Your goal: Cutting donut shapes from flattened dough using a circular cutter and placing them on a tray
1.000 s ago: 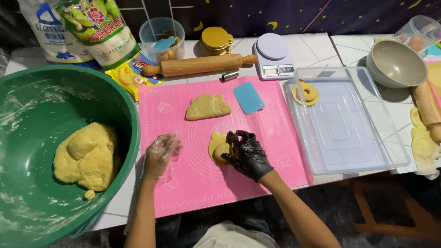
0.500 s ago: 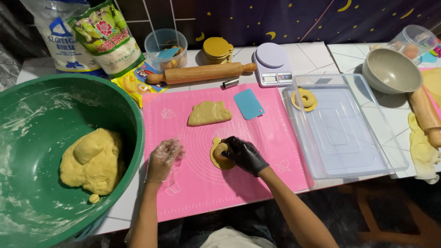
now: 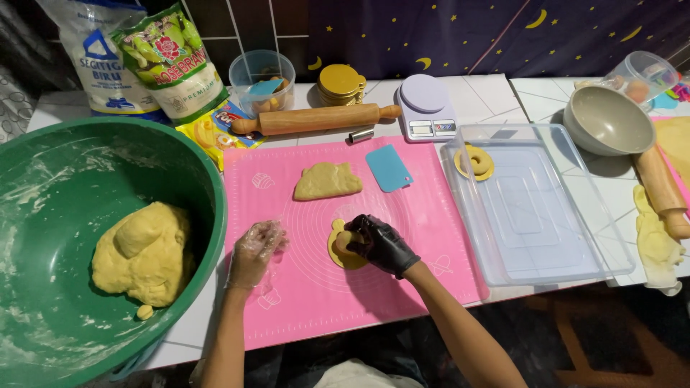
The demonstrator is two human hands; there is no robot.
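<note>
A small dough round [image 3: 345, 251] on the pink silicone mat [image 3: 424, 215] is clamped by the black-gloved right hand [image 3: 381, 244]; the clear-gloved left hand [image 3: 255, 251] is rested beside, fingers loosely curled, nothing held.

A white tiled worktop [image 3: 496, 90] carries everything. At its left edge sits a big green bowl [image 3: 43, 179], with two flour bags [image 3: 147, 61] standing behind it and a yellow packet [image 3: 208, 133] lying just beside them. A pink silicone mat [image 3: 402, 287] covers the middle. Behind the mat lie a wooden rolling pin [image 3: 316, 117], a small metal tube [image 3: 361, 135], a clear tub [image 3: 260, 75], gold cutters [image 3: 341, 82] and a small kitchen scale [image 3: 425, 106]. To the right rest a clear plastic tray [image 3: 546, 215], a grey bowl [image 3: 607, 122] and a second rolling pin [image 3: 663, 188].
</note>
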